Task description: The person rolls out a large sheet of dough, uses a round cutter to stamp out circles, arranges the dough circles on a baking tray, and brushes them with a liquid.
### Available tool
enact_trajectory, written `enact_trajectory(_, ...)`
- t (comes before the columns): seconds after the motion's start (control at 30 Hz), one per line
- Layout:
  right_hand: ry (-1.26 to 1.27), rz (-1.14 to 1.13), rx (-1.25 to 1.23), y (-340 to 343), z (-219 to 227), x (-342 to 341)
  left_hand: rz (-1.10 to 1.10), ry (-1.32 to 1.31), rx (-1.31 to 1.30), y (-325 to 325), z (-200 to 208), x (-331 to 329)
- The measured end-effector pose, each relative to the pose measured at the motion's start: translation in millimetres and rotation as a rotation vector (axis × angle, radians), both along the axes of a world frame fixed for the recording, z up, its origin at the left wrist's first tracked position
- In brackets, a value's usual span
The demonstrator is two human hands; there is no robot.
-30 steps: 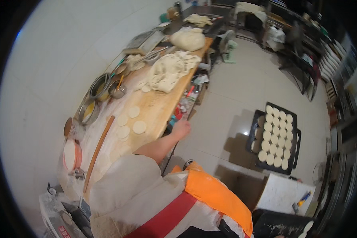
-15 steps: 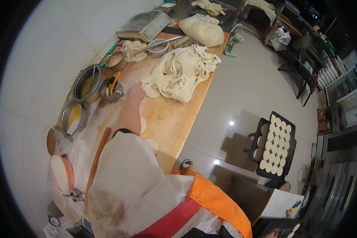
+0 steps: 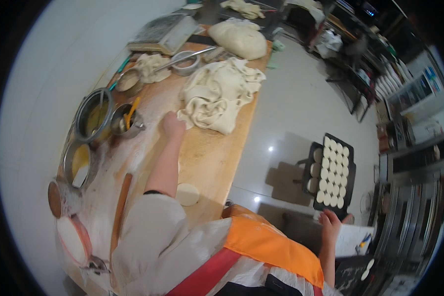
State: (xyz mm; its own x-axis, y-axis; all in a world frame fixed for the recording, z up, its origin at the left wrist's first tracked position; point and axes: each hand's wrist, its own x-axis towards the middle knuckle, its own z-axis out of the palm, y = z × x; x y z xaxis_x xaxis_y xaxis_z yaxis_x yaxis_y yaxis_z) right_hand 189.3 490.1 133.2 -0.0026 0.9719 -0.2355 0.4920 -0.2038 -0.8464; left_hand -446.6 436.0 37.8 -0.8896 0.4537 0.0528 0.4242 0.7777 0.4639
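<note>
Fingers of the left hand (image 3: 174,126) curl inward at the near-left edge of the folded dough sheet (image 3: 222,93); whether they grip it cannot be told. The dough lies on the counter (image 3: 217,160), its long axis slanting from near left to far right. The right hand (image 3: 330,221), fingers loosely bent, hold unclear, is by the near end of a dark tray (image 3: 351,162).

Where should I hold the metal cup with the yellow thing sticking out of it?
Probably grip the metal cup by its handle, coming from the right. The handle juts out on that side, toward the person's left hand. Keep the cup level, since the yellow tool leans inside it.
</note>
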Motion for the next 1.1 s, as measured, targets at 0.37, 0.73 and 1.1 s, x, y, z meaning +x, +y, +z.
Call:
enact_trajectory(0.37,0.340,0.607,-0.030,-13,-41,-198,-0.175,-0.701,0.666,-26,41,122)
enact_trajectory(0.73,0.869,0.386,-0.672,-15,-58,-129,-0.588,-0.863,0.350,-25,100,226)
enact_trajectory(1.1,0.182,-0.460,-0.035,-19,-37,192,-0.655,-0.878,0.346,34,78,316)
